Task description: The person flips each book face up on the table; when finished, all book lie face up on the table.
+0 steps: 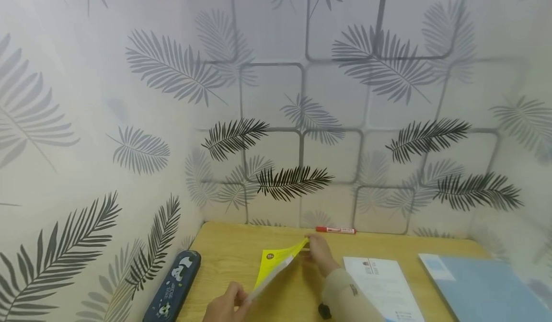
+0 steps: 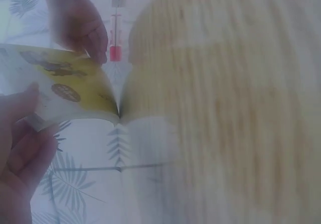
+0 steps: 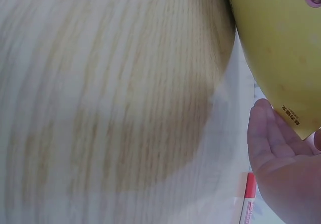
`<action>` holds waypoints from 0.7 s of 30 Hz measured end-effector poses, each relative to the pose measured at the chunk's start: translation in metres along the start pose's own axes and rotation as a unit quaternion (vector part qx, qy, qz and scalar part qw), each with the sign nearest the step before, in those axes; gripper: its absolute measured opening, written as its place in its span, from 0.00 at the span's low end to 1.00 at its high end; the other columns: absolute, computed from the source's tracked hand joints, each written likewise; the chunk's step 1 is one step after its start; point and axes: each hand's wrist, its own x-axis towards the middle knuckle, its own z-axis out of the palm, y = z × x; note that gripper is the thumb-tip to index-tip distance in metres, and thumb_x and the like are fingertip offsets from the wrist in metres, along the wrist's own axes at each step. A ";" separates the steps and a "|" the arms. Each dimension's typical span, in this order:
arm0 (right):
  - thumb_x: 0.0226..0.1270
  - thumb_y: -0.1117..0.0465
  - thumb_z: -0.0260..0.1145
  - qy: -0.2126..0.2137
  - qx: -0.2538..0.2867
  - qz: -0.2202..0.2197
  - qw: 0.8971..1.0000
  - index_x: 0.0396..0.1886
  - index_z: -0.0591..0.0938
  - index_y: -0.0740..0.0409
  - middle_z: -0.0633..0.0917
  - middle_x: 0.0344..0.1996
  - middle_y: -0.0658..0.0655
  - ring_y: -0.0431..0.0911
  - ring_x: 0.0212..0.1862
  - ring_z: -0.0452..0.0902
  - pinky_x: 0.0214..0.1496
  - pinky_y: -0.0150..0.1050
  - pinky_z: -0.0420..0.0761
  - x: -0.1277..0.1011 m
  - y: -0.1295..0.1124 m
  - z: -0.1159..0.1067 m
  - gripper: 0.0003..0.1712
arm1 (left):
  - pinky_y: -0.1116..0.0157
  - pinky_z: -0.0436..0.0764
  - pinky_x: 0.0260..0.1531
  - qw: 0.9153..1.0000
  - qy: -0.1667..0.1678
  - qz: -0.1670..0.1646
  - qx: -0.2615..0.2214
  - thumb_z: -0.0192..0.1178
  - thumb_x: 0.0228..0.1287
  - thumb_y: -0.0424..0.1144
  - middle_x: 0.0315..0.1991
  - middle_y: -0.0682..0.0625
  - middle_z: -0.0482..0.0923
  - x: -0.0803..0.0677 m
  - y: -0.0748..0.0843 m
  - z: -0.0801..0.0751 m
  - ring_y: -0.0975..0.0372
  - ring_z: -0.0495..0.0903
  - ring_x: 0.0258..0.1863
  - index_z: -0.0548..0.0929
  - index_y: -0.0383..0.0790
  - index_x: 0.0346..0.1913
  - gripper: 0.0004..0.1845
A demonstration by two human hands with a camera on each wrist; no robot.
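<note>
You face a wall (image 1: 276, 97) papered with grey and black palm leaves, which wraps round the corner on your left and right. Below it lies a light wooden desk (image 1: 224, 264), its grain filling most of both wrist views.

On the right of the desk a pale blue folder (image 1: 487, 288) lies flat, and just to its left a white printed sheet (image 1: 381, 281) rests on the wood, apart from the folder.

Between your hands you hold a yellow booklet (image 1: 276, 262), lifted off the desk near its middle and tilted, its cover facing left and up. Cartoon print shows on the cover in the wrist views, too blurred to read.

At the desk's left edge a dark blue pencil case (image 1: 174, 286) with a panda picture lies lengthwise against the wall.

Your left hand (image 1: 224, 307) grips the booklet's near corner, thumb on the cover and fingers curled beneath it. Your right hand (image 1: 319, 251) pinches the far corner, with the fingertips (image 2: 98, 50) closed on the edge of the cover; the sleeve behind it is pale beige.

A red marker (image 1: 335, 230) lies along the back edge of the desk by the wall, just beyond your right hand and not touching it.
</note>
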 end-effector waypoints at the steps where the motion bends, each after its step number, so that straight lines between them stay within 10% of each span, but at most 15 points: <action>1: 0.82 0.60 0.41 -0.003 0.003 0.004 1.000 0.68 0.69 0.75 0.81 0.52 0.74 0.68 0.48 0.83 0.46 0.55 0.86 -0.001 0.001 0.000 0.26 | 0.68 0.78 0.27 1.000 0.013 0.006 0.011 0.70 0.67 0.43 0.31 0.61 0.84 -0.001 0.001 0.001 0.67 0.84 0.31 0.74 0.49 0.38 0.13; 10: 0.75 0.66 0.44 -0.019 0.011 0.006 1.000 0.75 0.63 0.72 0.81 0.55 0.75 0.66 0.48 0.84 0.47 0.57 0.85 0.000 0.001 0.001 0.30 | 0.72 0.78 0.27 0.987 0.129 0.082 0.049 0.70 0.68 0.41 0.33 0.66 0.82 -0.004 0.005 0.007 0.76 0.74 0.27 0.86 0.54 0.50 0.10; 21: 0.82 0.61 0.49 -0.018 0.009 -0.021 1.000 0.75 0.64 0.67 0.76 0.62 0.76 0.69 0.57 0.79 0.52 0.59 0.83 -0.002 -0.003 0.001 0.27 | 0.79 0.78 0.31 0.933 0.245 0.252 0.070 0.78 0.55 0.32 0.40 0.59 0.89 0.002 -0.010 0.013 0.74 0.85 0.34 0.86 0.50 0.62 0.29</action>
